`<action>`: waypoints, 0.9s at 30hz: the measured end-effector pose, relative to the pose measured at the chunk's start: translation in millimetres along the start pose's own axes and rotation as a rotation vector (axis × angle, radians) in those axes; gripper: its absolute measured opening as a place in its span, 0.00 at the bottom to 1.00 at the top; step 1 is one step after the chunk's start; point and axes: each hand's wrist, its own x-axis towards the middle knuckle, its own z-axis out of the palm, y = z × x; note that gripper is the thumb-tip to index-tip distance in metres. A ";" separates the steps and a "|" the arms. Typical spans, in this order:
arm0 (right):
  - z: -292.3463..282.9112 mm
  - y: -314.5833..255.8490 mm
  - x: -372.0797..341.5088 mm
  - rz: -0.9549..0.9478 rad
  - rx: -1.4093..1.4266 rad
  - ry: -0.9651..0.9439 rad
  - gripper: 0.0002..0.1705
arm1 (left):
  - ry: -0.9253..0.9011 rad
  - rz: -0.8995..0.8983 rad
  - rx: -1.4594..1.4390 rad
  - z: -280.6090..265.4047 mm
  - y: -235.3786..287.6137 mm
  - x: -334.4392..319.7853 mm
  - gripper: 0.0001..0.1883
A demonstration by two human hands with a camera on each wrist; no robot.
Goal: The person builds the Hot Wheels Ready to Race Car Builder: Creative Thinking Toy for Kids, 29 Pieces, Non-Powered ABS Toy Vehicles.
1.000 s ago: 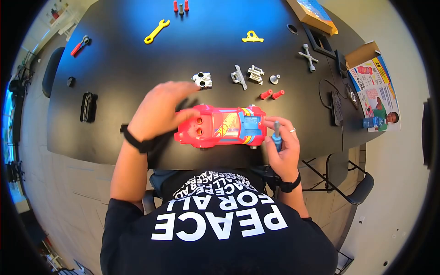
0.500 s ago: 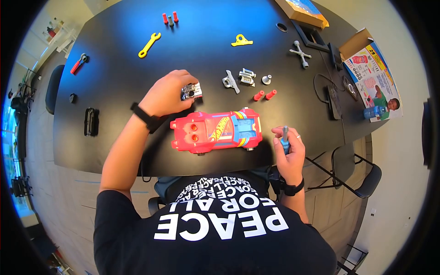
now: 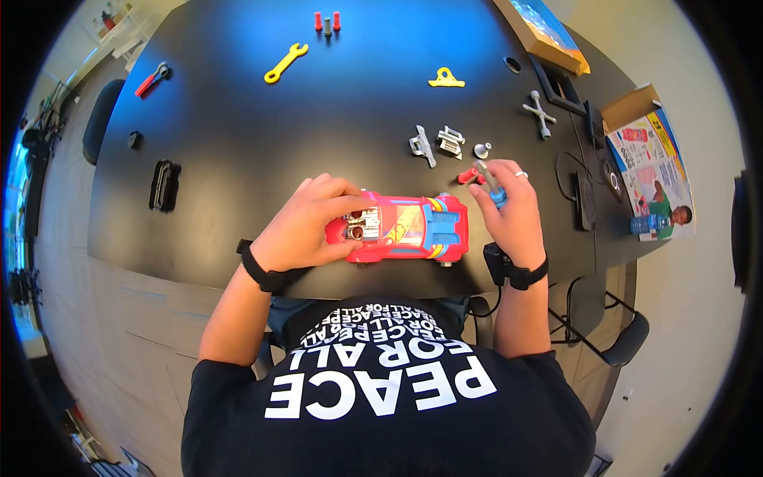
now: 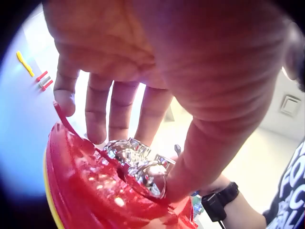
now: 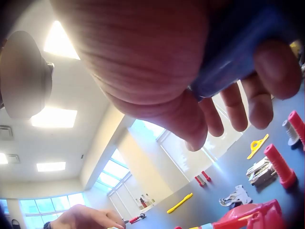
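A red toy car with blue and yellow trim lies lengthwise before me on the black table. My left hand spans its front end and holds a chrome toy engine at the hood. In the left wrist view the thumb is on one side of the chrome engine and the fingers are on the other. To the right of the car, my right hand grips a toy screwdriver by its blue handle, grey shaft tilted up. Red bolts stand just beyond, partly hidden by that hand.
Silver parts lie behind the car. Farther back are a yellow wrench, a yellow bracket and a grey cross wrench. A red-handled ratchet and a black part are at left, a printed box at right.
My left hand picked up the chrome engine from the table and brought it onto the car's hood. The right hand, still holding the screwdriver, moved away from the car's rear toward the red bolts.
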 end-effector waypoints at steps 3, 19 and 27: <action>4.4 9.8 -5.9 0.025 -0.019 0.034 0.15 | 0.000 -0.016 -0.002 3.5 -5.7 -8.1 0.29; 40.1 50.1 -4.0 -0.021 -0.071 0.035 0.17 | 0.062 -0.118 -0.149 15.3 -0.1 -28.1 0.43; 22.4 -22.5 -8.2 0.030 0.345 0.124 0.11 | 0.343 -0.115 -0.178 11.2 20.9 -43.3 0.37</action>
